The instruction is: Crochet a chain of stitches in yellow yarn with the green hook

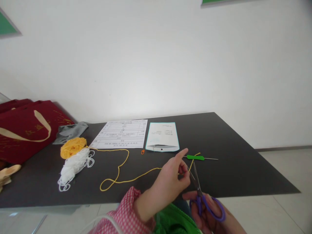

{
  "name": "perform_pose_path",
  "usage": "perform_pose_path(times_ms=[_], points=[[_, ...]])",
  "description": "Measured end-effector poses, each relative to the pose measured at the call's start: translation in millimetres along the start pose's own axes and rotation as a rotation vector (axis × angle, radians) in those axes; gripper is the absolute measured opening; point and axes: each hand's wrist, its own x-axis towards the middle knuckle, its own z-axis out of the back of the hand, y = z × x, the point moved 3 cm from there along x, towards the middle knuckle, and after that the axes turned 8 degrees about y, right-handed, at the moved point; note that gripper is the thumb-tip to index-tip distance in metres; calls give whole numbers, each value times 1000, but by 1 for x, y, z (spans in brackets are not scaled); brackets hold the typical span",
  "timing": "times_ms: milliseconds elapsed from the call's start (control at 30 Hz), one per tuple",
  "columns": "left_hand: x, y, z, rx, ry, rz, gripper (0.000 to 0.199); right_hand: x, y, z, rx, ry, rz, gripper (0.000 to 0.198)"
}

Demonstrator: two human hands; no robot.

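My left hand (174, 175) pinches the yellow yarn (146, 172) close to its free end, index finger pointing up and away. From that hand the strand loops back left across the black table to a yellow yarn ball (73, 147). In my right hand (207, 211) is a pair of scissors (199, 193) with purple handles, fingers through the loops. Its blades are spread, with the short yarn end rising beside their tips. Just beyond lies a crochet hook (195, 157) with a green grip, flat on the table; part of it is behind my left hand.
A white yarn skein (74, 167) touches the yellow ball. Farther back lie a printed sheet (119, 134), a white pouch (162, 135) and an orange stitch marker (142, 151). Dark red bags (26, 126) and a grey plastic bag (70, 132) are at left. The table's (231, 139) back edge meets the wall.
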Motion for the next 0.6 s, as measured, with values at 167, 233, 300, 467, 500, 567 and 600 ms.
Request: perform_pose_path(times_ms=[167,233,300,467,500,567,600], points=[[-7,0,-3,-15,13,-43,71,-4,14,-11,-113,-28,42,57],[-7,2,-4,-15,9,-62,71,-4,17,-14,-152,-61,50,57],[-6,4,-5,-16,-3,-78,71,-4,17,-14,-157,-78,49,57],[-33,6,2,-29,-120,-169,58,-6,15,-9,-155,-114,37,57],[-44,8,1,-43,-120,-204,53,-7,15,-7,-154,-123,36,56],[-68,19,-7,-93,-8,-251,36,-9,17,-5,-159,-138,30,55],[-77,30,-15,-141,88,-231,24,-10,19,-5,-166,-145,23,55]])
